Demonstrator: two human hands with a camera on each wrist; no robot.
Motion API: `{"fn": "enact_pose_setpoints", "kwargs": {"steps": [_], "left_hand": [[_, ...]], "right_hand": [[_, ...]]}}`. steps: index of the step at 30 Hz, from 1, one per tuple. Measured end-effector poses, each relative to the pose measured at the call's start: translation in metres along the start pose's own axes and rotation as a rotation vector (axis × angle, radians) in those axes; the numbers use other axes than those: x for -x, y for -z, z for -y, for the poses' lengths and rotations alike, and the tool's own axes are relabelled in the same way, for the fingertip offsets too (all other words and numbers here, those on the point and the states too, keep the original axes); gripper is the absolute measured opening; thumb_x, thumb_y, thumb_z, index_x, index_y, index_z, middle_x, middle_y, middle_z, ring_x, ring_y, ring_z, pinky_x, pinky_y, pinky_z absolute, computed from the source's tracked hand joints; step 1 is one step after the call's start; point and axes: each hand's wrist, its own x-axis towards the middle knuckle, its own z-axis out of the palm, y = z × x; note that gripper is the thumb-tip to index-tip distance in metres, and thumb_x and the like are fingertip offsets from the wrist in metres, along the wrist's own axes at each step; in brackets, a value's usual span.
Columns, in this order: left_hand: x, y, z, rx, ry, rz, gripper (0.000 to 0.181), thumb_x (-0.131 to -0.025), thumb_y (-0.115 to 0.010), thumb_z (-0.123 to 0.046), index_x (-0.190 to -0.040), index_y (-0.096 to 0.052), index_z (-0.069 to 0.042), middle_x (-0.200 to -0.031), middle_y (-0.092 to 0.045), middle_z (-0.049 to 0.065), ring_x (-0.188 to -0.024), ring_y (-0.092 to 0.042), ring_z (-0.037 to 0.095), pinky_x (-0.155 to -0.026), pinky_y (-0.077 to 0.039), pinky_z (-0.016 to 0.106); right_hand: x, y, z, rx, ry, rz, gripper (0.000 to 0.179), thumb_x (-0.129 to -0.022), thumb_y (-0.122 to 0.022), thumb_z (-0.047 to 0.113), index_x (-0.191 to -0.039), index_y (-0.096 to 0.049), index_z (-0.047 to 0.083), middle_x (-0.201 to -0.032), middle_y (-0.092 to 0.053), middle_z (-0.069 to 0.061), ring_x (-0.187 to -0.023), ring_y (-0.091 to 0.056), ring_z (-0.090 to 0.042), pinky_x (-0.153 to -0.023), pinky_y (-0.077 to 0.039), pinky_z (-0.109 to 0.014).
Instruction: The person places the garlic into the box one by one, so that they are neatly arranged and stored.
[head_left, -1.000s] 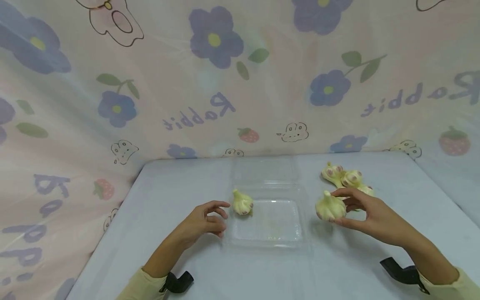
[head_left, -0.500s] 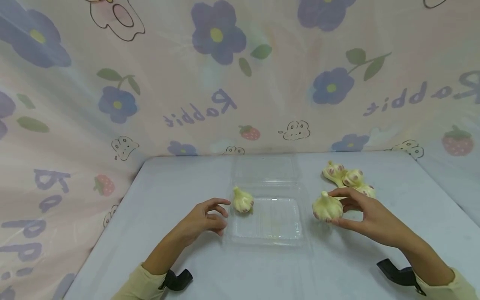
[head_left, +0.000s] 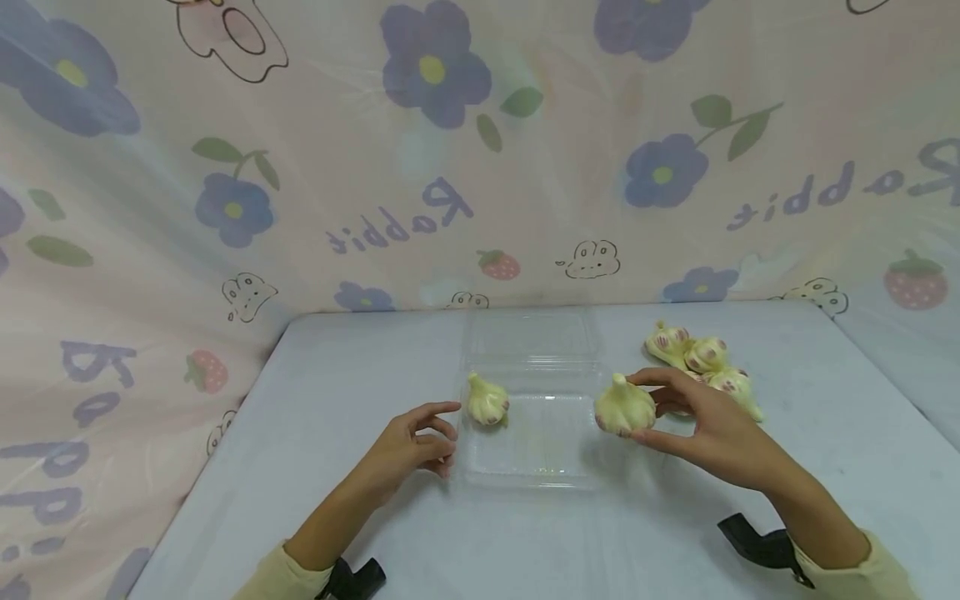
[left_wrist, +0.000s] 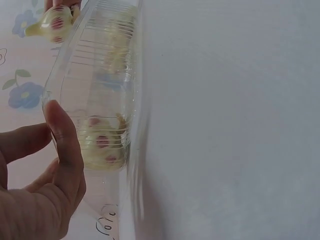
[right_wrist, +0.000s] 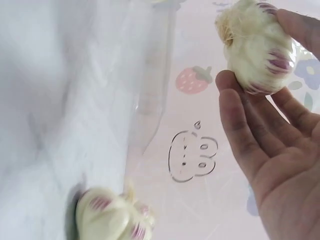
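Note:
My right hand [head_left: 716, 429] holds a garlic bulb [head_left: 625, 407] between thumb and fingers, stem upward, over the right edge of the clear plastic container [head_left: 532, 483]. The right wrist view shows this bulb's root end [right_wrist: 226, 30] and purple streaks. My left hand [head_left: 408, 450] is at the container's left rim; in the left wrist view, its thumb [left_wrist: 62, 130] and a finger meet at that rim. Another garlic bulb [head_left: 487, 402] sits inside the container at the left, seen through the ribbed wall in the left wrist view.
Several more garlic bulbs [head_left: 705, 357] lie in a cluster at the back right of the white table [head_left: 360, 358]. The container's lid [head_left: 532, 337] is folded open towards the back. A printed curtain [head_left: 555, 183] hangs behind the table.
My right hand has moved left with the garlic bulb, from beside the cluster to the container's right edge. The left hand has stayed at the left rim.

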Motion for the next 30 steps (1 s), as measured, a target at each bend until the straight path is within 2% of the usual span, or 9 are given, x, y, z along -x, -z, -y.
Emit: {"fn": "enact_pose_setpoints", "kwargs": {"steps": [8, 19, 25, 30], "left_hand": [[0.001, -0.002, -0.003, 0.006, 0.0, -0.004, 0.06, -0.09, -0.063, 0.001, -0.147, -0.045, -0.005, -0.113, -0.057, 0.021, -0.072, -0.065, 0.016, -0.063, -0.061, 0.028], [0.004, -0.002, -0.002, 0.026, 0.003, 0.025, 0.061, -0.092, -0.064, -0.001, -0.148, -0.043, -0.005, -0.11, -0.061, 0.019, -0.07, -0.064, 0.016, -0.062, -0.061, 0.027], [0.004, -0.003, -0.001, 0.024, 0.009, 0.021, 0.062, -0.091, -0.065, -0.002, -0.148, -0.043, -0.005, -0.11, -0.061, 0.019, -0.069, -0.064, 0.016, -0.062, -0.061, 0.028], [0.003, -0.003, -0.002, 0.016, 0.006, 0.021, 0.061, -0.091, -0.065, -0.001, -0.148, -0.043, -0.006, -0.109, -0.061, 0.019, -0.069, -0.064, 0.016, -0.062, -0.062, 0.029]], "right_hand": [[-0.015, -0.008, 0.018, -0.023, 0.014, 0.005, 0.055, -0.086, -0.079, 0.035, -0.134, -0.052, 0.032, -0.128, -0.06, 0.011, -0.103, -0.064, -0.005, -0.088, -0.055, -0.022], [-0.04, -0.036, 0.034, -0.15, -0.013, 0.029, 0.056, -0.085, -0.078, 0.039, -0.133, -0.051, 0.031, -0.129, -0.062, 0.007, -0.106, -0.067, -0.012, -0.088, -0.056, -0.034], [-0.048, -0.051, 0.036, -0.182, -0.047, 0.034, 0.057, -0.087, -0.076, 0.042, -0.135, -0.052, 0.024, -0.133, -0.061, -0.001, -0.111, -0.066, -0.02, -0.091, -0.056, -0.041], [-0.053, -0.061, 0.03, -0.198, -0.089, 0.002, 0.058, -0.086, -0.077, 0.042, -0.134, -0.052, 0.022, -0.134, -0.06, -0.001, -0.107, -0.067, -0.018, -0.089, -0.056, -0.037]]}}
